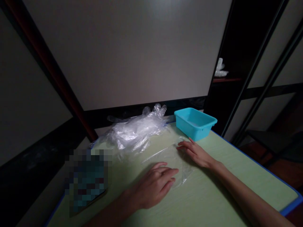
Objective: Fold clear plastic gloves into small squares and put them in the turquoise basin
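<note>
A clear plastic glove (165,154), thin and nearly see-through, lies flat on the table between and under my hands. My left hand (157,183) rests palm down on its near left part, with the fingers stretched out. My right hand (193,153) touches its far right part with the fingertips, thumb apart and fingers slightly bent. Neither hand grips anything that I can see. Beyond my left hand is a loose heap of clear plastic gloves (134,129), some finger shapes sticking up at its top.
A turquoise plastic basin (195,123) stands at the table's far right corner. At the left lies a pixelated flat object (88,183). The pale green table (236,167) has a blue edge, and pale panels (132,56) rise behind it. A dark chair (274,145) is at the right.
</note>
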`<move>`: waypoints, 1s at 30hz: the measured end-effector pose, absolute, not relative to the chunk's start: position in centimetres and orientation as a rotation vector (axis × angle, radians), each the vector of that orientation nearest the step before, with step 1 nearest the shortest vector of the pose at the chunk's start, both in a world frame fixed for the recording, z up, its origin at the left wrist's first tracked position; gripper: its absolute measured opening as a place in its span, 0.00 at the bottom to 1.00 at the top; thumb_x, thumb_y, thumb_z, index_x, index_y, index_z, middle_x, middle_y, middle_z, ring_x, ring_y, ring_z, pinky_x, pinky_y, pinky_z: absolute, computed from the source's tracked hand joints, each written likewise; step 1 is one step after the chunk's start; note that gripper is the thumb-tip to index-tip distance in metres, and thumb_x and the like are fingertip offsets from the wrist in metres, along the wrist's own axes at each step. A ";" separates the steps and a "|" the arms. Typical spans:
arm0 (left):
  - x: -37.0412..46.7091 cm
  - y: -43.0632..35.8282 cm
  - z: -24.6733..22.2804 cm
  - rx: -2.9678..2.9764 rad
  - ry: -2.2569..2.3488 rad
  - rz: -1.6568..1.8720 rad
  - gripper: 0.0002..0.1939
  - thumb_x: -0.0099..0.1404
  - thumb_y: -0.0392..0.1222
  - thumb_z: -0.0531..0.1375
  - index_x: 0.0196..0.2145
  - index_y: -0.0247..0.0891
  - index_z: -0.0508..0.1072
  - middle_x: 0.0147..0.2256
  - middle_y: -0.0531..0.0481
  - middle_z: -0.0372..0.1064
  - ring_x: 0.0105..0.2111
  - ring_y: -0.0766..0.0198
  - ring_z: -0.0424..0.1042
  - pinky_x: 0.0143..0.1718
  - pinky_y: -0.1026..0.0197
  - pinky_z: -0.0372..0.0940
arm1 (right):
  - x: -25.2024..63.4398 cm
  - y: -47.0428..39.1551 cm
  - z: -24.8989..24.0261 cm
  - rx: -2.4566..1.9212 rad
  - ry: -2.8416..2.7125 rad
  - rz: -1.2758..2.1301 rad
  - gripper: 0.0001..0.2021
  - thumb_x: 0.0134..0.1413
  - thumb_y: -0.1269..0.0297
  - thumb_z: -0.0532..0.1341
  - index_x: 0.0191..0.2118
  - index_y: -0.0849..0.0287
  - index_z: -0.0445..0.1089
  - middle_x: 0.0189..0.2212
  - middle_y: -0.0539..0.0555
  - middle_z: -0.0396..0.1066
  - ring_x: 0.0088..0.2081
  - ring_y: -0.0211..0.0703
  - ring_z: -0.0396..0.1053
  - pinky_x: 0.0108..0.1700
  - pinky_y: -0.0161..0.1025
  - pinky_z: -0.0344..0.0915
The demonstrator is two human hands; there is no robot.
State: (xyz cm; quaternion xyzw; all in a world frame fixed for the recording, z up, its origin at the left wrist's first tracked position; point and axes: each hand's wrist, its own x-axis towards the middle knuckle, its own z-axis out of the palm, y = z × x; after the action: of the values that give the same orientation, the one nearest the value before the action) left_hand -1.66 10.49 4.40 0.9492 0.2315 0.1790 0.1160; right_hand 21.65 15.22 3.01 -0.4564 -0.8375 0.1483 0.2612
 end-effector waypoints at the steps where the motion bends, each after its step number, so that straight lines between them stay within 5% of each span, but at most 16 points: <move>1: -1.5 10.4 4.5 2.790 0.653 0.510 0.13 0.65 0.35 0.48 0.47 0.38 0.61 0.42 0.50 0.68 0.42 0.65 0.66 0.53 0.55 0.52 | 21.6 15.2 3.0 -1.233 -2.292 0.385 0.14 0.57 0.68 0.44 0.45 0.57 0.61 0.41 0.55 0.69 0.48 0.48 0.63 0.57 0.58 0.35; 14: 0.1 7.5 5.2 2.943 0.392 0.337 0.18 0.60 0.41 0.55 0.49 0.38 0.59 0.39 0.50 0.69 0.43 0.65 0.64 0.54 0.60 0.48 | 18.6 13.2 4.0 -0.940 -2.618 0.400 0.22 0.51 0.75 0.48 0.53 0.59 0.56 0.51 0.55 0.61 0.58 0.44 0.48 0.59 0.54 0.31; 20: 1.8 6.2 2.8 3.021 0.312 0.616 0.07 0.64 0.37 0.51 0.41 0.39 0.63 0.31 0.57 0.71 0.37 0.68 0.67 0.51 0.60 0.53 | 16.5 12.1 4.6 -0.661 -2.656 0.544 0.24 0.47 0.78 0.48 0.52 0.57 0.57 0.50 0.52 0.62 0.58 0.41 0.47 0.59 0.51 0.34; 23: 1.1 6.9 3.2 2.924 0.445 0.867 0.11 0.62 0.35 0.49 0.43 0.36 0.63 0.33 0.52 0.70 0.36 0.66 0.67 0.50 0.58 0.55 | 17.4 12.6 4.2 -0.725 -2.451 0.547 0.19 0.46 0.76 0.47 0.45 0.59 0.62 0.44 0.54 0.67 0.49 0.43 0.60 0.54 0.49 0.48; 25: -0.1 8.4 3.5 2.755 0.718 1.050 0.12 0.59 0.31 0.49 0.42 0.35 0.63 0.34 0.48 0.69 0.37 0.63 0.67 0.45 0.58 0.59 | 18.7 13.5 3.6 -0.910 -2.188 0.540 0.13 0.46 0.74 0.46 0.36 0.60 0.64 0.32 0.53 0.69 0.36 0.43 0.66 0.43 0.43 0.59; 27: -1.4 10.5 3.5 2.545 1.034 1.176 0.11 0.58 0.30 0.49 0.39 0.38 0.63 0.33 0.49 0.69 0.36 0.63 0.68 0.41 0.58 0.62 | 20.0 14.5 3.0 -1.110 -1.931 0.576 0.10 0.44 0.75 0.46 0.32 0.59 0.62 0.21 0.49 0.65 0.26 0.41 0.64 0.32 0.39 0.60; 30: -2.9 13.2 2.5 2.316 1.269 1.257 0.13 0.57 0.30 0.49 0.40 0.39 0.61 0.33 0.49 0.69 0.34 0.63 0.70 0.40 0.58 0.63 | 21.4 15.8 2.1 -1.187 -1.805 0.645 0.12 0.40 0.76 0.45 0.31 0.59 0.59 0.18 0.47 0.61 0.23 0.40 0.62 0.29 0.37 0.58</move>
State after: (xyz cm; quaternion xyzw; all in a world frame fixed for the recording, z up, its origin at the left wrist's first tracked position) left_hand -2.91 13.19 2.50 0.7872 0.4314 0.4272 0.1082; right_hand 21.38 15.76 2.09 -0.4756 -0.7232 0.2584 0.4290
